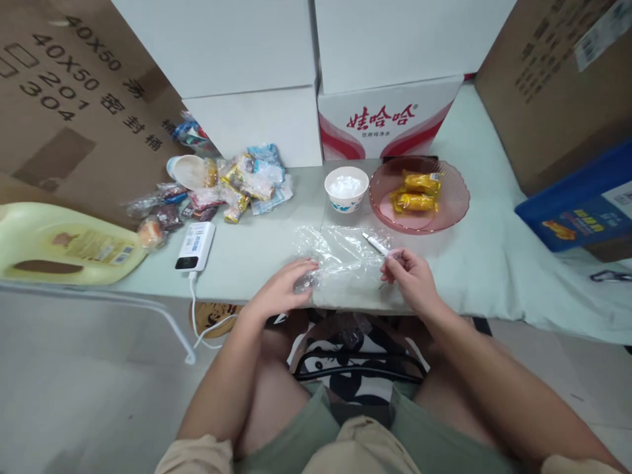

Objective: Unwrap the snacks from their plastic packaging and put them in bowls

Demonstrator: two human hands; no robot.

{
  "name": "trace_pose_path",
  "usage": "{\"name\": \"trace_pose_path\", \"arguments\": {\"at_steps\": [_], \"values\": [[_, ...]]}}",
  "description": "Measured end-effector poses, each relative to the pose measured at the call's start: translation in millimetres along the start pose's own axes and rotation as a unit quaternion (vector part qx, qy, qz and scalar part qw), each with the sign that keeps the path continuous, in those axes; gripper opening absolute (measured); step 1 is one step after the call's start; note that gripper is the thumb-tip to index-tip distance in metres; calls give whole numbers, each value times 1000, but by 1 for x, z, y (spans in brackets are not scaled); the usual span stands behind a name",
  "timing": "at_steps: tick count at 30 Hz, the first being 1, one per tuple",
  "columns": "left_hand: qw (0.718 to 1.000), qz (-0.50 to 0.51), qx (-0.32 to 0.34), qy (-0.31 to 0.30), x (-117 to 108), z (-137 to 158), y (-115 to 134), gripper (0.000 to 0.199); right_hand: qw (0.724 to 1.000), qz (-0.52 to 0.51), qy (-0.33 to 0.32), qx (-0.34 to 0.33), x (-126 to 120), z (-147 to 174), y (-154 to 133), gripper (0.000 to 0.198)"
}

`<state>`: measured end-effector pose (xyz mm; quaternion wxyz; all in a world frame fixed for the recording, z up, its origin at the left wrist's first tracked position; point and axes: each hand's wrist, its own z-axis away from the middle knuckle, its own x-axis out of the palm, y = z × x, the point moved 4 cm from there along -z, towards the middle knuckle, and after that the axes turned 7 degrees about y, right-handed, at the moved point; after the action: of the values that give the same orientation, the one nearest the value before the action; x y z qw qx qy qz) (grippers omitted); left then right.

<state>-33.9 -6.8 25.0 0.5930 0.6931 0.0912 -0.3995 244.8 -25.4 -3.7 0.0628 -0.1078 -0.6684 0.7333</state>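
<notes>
A clear plastic bag or film [340,250] lies crumpled and flat on the table in front of me. My left hand [285,288] rests at its left edge, thumb and fingers apart, touching the film. Between the fingertips of my right hand [409,275] is a slim white pen-like tool [376,244], its narrow tip pointing up and left over the film. Just beyond stands a paper cup [346,204] with white, shiny contents. Beside it, a pink transparent bowl [457,197] holds yellow-wrapped snacks [416,201].
Packaged snacks [241,184] are heaped at the back left, around a tipped paper cup [187,172]. A power bank [196,245] with a white cable and a yellow jug [69,243] are left. White boxes [390,122] and brown cartons [557,99] enclose the table. A panda-print item [326,362] is below.
</notes>
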Motion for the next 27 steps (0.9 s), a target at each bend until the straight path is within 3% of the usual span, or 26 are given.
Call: {"name": "trace_pose_path", "arguments": {"at_steps": [2,6,9,13,19,24,27], "values": [[997,36,-41,59,-6,-2,-6,25,998,-29,39,40,-5,-3,3,38],[961,188,-136,154,-10,-10,-15,31,995,-39,69,64,-12,-6,7,45],[928,261,-167,208,-8,-21,-19,34,995,-53,58,56,-14,-8,8,53],[891,263,-228,290,-5,-33,-33,32,999,-46,14,16,-11,-7,9,63],[911,159,-211,317,-8,-42,-44,30,998,50,40,-15,-5,-3,10,50],[952,168,-142,213,0,-39,-34,28,991,118,55,-37,-8,-4,7,46],[958,110,-155,216,1,-36,-32,29,976,194,67,-73,-12,-5,5,39]]}}
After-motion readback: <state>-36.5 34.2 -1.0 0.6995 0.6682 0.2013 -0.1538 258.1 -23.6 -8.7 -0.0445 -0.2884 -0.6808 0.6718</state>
